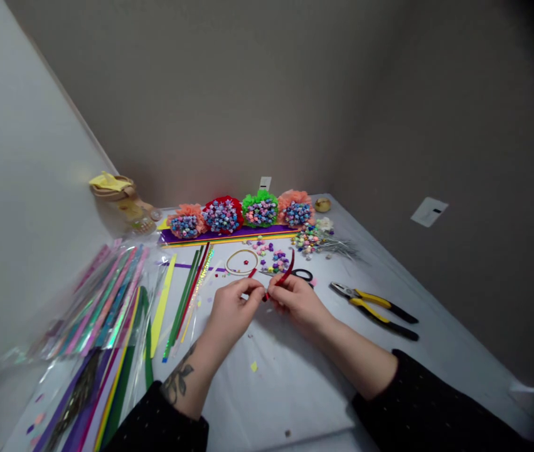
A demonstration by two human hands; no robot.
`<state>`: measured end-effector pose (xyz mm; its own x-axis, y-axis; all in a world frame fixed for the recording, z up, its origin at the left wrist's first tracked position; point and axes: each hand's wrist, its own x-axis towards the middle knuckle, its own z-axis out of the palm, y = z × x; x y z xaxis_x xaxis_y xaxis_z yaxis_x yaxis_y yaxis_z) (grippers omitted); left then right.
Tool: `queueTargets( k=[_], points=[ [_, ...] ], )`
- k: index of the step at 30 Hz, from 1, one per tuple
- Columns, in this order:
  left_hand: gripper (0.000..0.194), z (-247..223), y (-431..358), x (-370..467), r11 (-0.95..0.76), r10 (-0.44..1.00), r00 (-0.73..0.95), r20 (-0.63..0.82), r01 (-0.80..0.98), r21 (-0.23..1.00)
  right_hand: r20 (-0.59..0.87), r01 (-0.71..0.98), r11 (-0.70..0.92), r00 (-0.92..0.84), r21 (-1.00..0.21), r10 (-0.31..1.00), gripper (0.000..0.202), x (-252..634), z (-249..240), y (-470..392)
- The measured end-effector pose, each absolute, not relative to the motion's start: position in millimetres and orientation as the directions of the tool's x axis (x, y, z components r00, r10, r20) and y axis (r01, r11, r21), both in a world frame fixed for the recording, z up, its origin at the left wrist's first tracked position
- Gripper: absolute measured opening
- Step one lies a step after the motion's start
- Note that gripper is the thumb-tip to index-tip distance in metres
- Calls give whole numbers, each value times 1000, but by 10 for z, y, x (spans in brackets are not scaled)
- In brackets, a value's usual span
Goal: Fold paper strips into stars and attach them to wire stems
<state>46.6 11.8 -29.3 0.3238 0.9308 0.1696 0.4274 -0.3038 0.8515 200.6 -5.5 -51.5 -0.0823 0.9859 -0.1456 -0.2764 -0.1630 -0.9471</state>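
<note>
Between my two hands, above the middle of the table, is a red paper strip (288,271). My left hand (237,307) pinches one part of it, and a short red end shows above the fingertips. My right hand (299,303) pinches the strip close by, with its longer end curving upward. The fingertips of both hands nearly meet, and they partly hide the strip. Just beyond lies a round hoop (227,262) with a small red paper star (246,262) inside it. Scissors (303,274) with black handles lie behind my right hand.
Yellow-handled pliers (374,306) lie at right. Several paper flower bunches (223,215) line the back, near loose folded stars (280,260) and wire stems (342,245). Paper strips (184,307) and plastic-wrapped strip packs (101,295) cover the left. A tipped glass jar (128,204) stands at back left.
</note>
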Motion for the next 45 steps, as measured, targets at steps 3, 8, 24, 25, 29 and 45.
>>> queueTargets(
  k=[3,8,24,25,29,45],
  points=[
    [14,-278,126,457,-432,889,369,271,479,764,-145,-259,-162,-85,-952,986,10,2009,-492,-65],
    [17,-269,146,450,-484,863,401,306,487,727,-117,-210,-129,-70,-969,991,10,2033,-475,-73],
    [17,-288,128,455,-548,827,440,349,496,673,-154,-173,-159,-42,-972,987,16,2027,-470,-76],
    [17,-293,133,453,-543,829,445,339,495,678,-157,-174,-159,-25,-972,987,18,2034,-476,-71],
    [17,-297,146,453,-494,850,447,279,493,717,-136,-195,-114,103,-974,985,28,2107,-504,-27],
    [18,-183,161,458,-141,923,385,-10,363,921,0,-223,-38,-166,-974,986,24,2098,-484,-48]
  ],
)
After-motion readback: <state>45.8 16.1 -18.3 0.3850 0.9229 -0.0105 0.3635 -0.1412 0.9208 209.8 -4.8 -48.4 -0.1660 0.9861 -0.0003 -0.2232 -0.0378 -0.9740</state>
